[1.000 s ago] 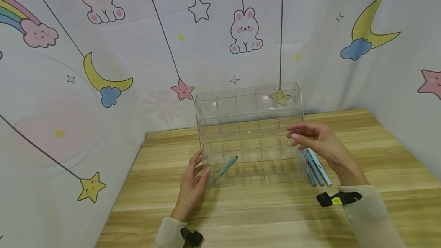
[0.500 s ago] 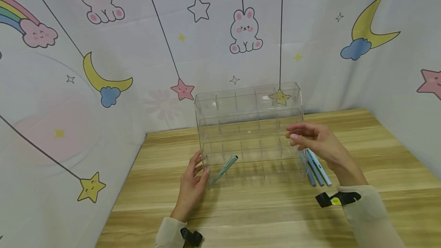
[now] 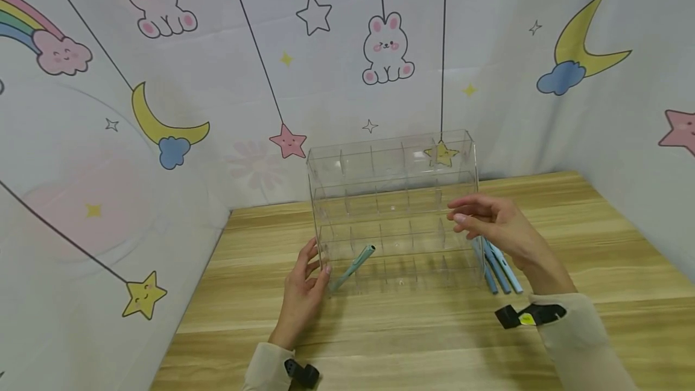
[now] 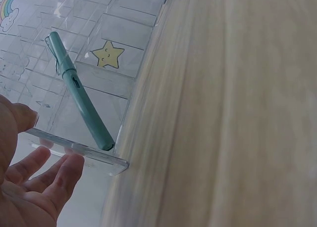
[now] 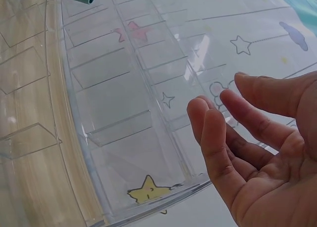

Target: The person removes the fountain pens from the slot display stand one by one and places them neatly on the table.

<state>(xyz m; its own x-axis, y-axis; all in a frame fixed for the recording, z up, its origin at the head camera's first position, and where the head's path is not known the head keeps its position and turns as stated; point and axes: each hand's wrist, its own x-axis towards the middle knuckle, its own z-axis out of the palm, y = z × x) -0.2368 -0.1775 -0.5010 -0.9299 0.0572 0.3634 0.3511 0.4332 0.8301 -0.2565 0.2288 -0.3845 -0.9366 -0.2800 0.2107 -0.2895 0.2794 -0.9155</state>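
Note:
A clear acrylic organizer [image 3: 358, 165] with tiers of small compartments stands upright on the table. My left hand [image 3: 304, 291] holds its left side panel, thumb on one face and fingers [image 4: 64, 180] on the other. In the lowest left compartment a green pen [image 3: 355, 266] leans to the right, its clip visible in the left wrist view. My right hand [image 3: 505, 231] hovers before the organizer's right side, fingers loosely bent, thumb apart, nothing between them. Below it, blue pens [image 3: 498, 267] in lighter and darker shades lie side by side, partly hidden behind the hand and the organizer's edge.
The wood-grain table [image 3: 412, 336] extends in front of the organizer and to both sides. A white cloth [image 3: 336, 89] printed with stars, moons and rabbits hangs close behind it and along the left and right.
My right hand has drifted slightly left over the last second. The left hand, the organizer and the pens have stayed in place.

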